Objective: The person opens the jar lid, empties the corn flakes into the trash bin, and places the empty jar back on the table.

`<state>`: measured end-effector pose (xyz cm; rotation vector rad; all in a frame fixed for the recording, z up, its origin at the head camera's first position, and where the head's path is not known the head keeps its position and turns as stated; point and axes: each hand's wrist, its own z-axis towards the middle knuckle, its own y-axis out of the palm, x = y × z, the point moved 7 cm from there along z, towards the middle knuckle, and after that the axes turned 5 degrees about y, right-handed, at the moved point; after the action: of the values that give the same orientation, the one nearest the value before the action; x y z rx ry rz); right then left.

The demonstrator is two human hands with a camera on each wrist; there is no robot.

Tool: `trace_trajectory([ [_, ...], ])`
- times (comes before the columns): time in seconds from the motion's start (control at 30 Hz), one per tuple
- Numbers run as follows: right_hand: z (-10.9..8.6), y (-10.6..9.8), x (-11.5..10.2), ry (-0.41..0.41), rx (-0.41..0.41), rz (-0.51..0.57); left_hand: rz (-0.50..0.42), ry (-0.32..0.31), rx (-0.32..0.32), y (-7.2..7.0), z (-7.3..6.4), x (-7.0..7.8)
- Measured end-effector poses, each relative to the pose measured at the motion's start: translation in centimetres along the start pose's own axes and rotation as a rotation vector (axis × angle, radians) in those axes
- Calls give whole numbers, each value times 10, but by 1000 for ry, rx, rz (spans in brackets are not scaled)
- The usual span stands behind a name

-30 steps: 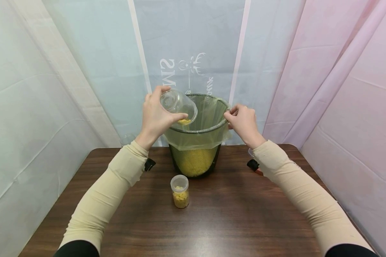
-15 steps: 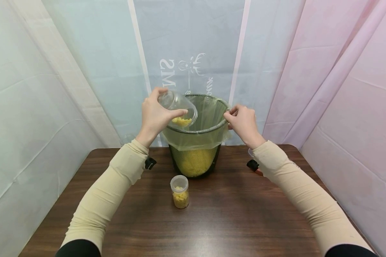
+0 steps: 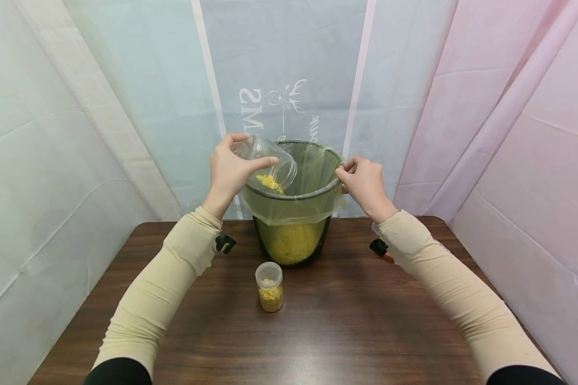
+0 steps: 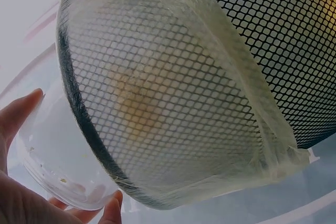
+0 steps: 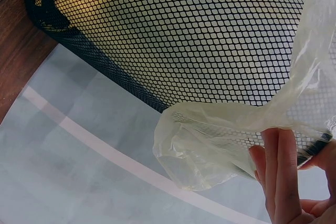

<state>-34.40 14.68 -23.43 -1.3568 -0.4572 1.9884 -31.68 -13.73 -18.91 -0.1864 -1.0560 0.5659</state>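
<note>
My left hand (image 3: 226, 170) grips a clear plastic jar (image 3: 262, 149), tilted mouth-down to the right over the near left rim of a black mesh wastebasket (image 3: 260, 235). Yellow crumbs (image 3: 268, 183) lie at the jar's lower side and spill past its mouth. A thin pale-yellow bin liner (image 3: 294, 212) lines the wastebasket and folds over its rim. At the right side of that rim, my right hand (image 3: 365, 184) pinches the rim and liner; two fingers (image 5: 281, 166) show outside in the right wrist view. Yellow matter fills the wastebasket's lower part, seen through the mesh.
A smaller jar (image 3: 270, 289) holding yellow crumbs stands upright on the brown wooden table (image 3: 347, 321), in front of the wastebasket. A black item (image 3: 225, 244) sits by the left wrist, another black piece (image 3: 379, 247) by the right. Fabric walls (image 3: 289, 53) enclose the table.
The jar has tipped further mouth-down and shifted slightly left, and its yellow crumbs have slid to the mouth. My right hand keeps its place at the rim.
</note>
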Motion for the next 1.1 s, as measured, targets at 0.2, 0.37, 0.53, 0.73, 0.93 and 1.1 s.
trace_trajectory([
  [0.2, 1, 0, 0, 0, -2, 2, 71, 62, 1, 2, -2, 8],
  [0.37, 1, -1, 0, 7, -9, 11, 114, 163, 14, 4, -5, 19],
  [0.53, 1, 0, 1, 16, -11, 22, 143, 270, 23, 7, -8, 29],
  [0.73, 3, 1, 1, 11, 5, 21, 177, 341, 14, 11, -11, 38],
  [0.93, 2, 1, 1, 11, -1, 21, 218, 412, -25, 15, -15, 45],
  [1.1, 2, 2, 1, 11, -3, 23, 256, 626, -93, 21, -21, 56],
])
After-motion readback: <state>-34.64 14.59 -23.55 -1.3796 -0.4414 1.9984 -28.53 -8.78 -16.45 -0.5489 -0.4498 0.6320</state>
